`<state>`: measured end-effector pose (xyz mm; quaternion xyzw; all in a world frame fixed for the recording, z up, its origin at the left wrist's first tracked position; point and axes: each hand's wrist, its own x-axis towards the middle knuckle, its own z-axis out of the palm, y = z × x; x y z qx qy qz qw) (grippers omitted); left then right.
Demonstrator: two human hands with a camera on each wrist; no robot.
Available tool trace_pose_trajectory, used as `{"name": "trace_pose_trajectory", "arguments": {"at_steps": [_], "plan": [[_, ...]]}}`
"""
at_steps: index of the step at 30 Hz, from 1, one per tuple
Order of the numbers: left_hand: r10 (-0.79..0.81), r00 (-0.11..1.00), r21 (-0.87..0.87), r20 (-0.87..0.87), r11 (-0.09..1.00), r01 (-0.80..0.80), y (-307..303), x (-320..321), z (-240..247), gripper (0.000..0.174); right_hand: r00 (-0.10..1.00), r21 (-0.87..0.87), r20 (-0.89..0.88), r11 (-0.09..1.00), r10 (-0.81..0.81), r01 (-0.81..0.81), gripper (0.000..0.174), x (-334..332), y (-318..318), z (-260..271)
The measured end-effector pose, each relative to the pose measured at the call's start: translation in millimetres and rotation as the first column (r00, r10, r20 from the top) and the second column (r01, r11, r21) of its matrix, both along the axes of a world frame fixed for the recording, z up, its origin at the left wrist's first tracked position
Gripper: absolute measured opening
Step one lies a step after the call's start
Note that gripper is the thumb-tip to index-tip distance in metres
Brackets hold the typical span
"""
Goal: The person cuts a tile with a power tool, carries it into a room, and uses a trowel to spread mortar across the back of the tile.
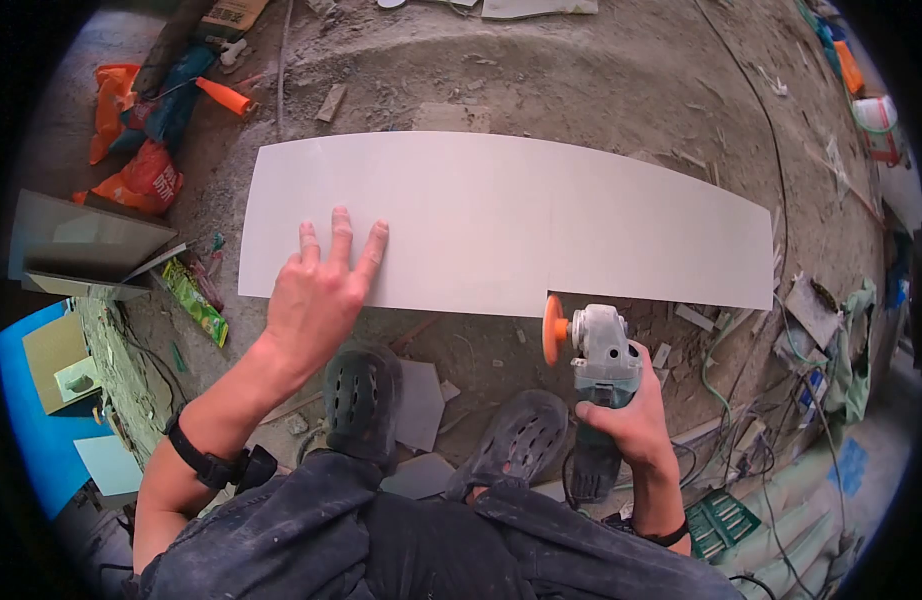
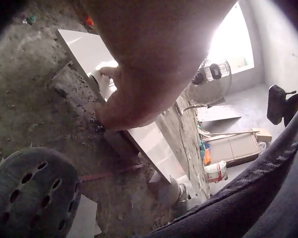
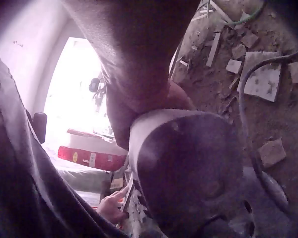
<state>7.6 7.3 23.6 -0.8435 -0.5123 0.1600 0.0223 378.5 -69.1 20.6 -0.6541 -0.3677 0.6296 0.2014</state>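
Note:
A long white tile (image 1: 461,220) lies across the ground, its near edge stepped inward right of the middle. From that step a faint line runs up the surface. My left hand (image 1: 323,285) rests on the tile's left part with fingers spread and straight. In my right hand (image 1: 636,410) is an angle grinder (image 1: 606,350), gripped round its body. Its orange disc (image 1: 554,330) stands upright right at the step's corner. The right wrist view is mostly filled by the grinder's dark rear end (image 3: 188,168), which hides the disc there.
Two dark clogs (image 1: 516,435) stand close below the tile, with tile offcuts (image 1: 419,400) between them. A cable (image 3: 246,99) loops beside the grinder. Orange bags (image 1: 146,180) and leaning panels (image 1: 86,235) are at the left. Cords, rubble and a green tool case (image 1: 721,522) lie at the right.

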Motion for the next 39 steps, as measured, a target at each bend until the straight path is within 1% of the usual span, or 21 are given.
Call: {"name": "trace_pose_trajectory", "arguments": {"at_steps": [2, 4, 8, 11, 14, 16, 17, 19, 20, 22, 23, 25, 29, 37, 39], "plan": [[-0.001, 1.0, 0.001, -0.001, 1.0, 0.001, 0.3, -0.2, 0.1, 0.064, 1.0, 0.008, 0.003, 1.0, -0.002, 0.002, 0.083, -2.4, 0.2, 0.3], [-0.004, 1.0, 0.005, -0.001, 1.0, 0.004, 0.1, -0.8, -0.7, 0.065, 0.998, -0.01, -0.041, 0.999, -0.053, 0.053, 0.083, -5.2, -1.0, 1.9], [-0.006, 1.0, 0.014, 0.0, 1.0, 0.006, -0.4, -1.5, -1.7, 0.065, 0.999, -0.029, -0.026, 0.999, -0.036, 0.035, 0.082, 0.4, -5.1, 2.7], [-0.002, 1.0, 0.007, 0.01, 1.0, 0.001, 0.4, -1.6, 0.5, 0.066, 0.998, -0.032, -0.029, 0.998, -0.056, 0.055, 0.082, 1.5, -5.9, 2.8], [-0.003, 1.0, 0.011, 0.012, 1.0, 0.003, 0.5, -2.0, 0.3, 0.065, 0.992, -0.062, -0.071, 0.993, -0.105, 0.101, 0.082, 1.3, -5.6, 3.4], [-0.016, 1.0, 0.047, -0.001, 0.999, 0.016, 0.5, -1.9, 0.5, 0.057, 0.981, -0.103, -0.147, 0.988, -0.13, 0.116, 0.08, 2.9, -6.6, -0.7], [-0.015, 1.0, 0.049, 0.0, 0.999, 0.015, 1.0, -1.6, 1.5, 0.057, 0.981, -0.101, -0.147, 0.988, -0.129, 0.115, 0.08, 3.8, -7.3, -3.1], [-0.009, 1.0, 0.031, 0.004, 0.999, 0.008, 1.8, -1.6, 4.7, 0.056, 0.957, -0.176, -0.22, 0.973, -0.188, 0.15, 0.075, 4.8, -8.1, -6.4], [-0.003, 1.0, 0.035, 0.0, 0.999, 0.003, 2.0, -1.7, 6.0, 0.056, 0.958, -0.172, -0.224, 0.974, -0.181, 0.144, 0.075, 4.0, -7.7, -5.9], [0.012, 1.0, -0.023, 0.007, 1.0, -0.012, 1.6, -1.1, 8.9, 0.062, 0.921, -0.243, -0.308, 0.956, -0.237, 0.164, 0.067, 1.5, -7.5, -4.3], [0.021, 1.0, -0.017, 0.003, 1.0, -0.021, 1.7, -1.5, 10.0, 0.062, 0.922, -0.239, -0.313, 0.959, -0.227, 0.155, 0.067, -0.5, -6.5, -2.7], [0.009, 1.0, -0.021, -0.004, 1.0, -0.009, 1.4, -2.4, 11.4, 0.061, 0.874, -0.305, -0.373, 0.931, -0.312, 0.202, 0.06, -4.6, -5.5, 1.0], [0.006, 1.0, -0.02, 0.002, 1.0, -0.006, 2.5, -3.2, 14.1, 0.061, 0.856, -0.299, -0.416, 0.935, -0.309, 0.192, 0.056, -3.7, -10.8, -2.1], [0.023, 1.0, -0.052, 0.004, 0.998, -0.023, 1.8, -0.3, 19.2, 0.064, 0.852, -0.301, -0.417, 0.932, -0.318, 0.201, 0.054, -5.7, -10.3, 5.5], [0.025, 1.0, -0.052, 0.013, 0.998, -0.025, 1.4, -0.1, 18.1, 0.064, 0.861, -0.286, -0.404, 0.936, -0.31, 0.202, 0.055, -3.5, -11.7, 3.3]]}}
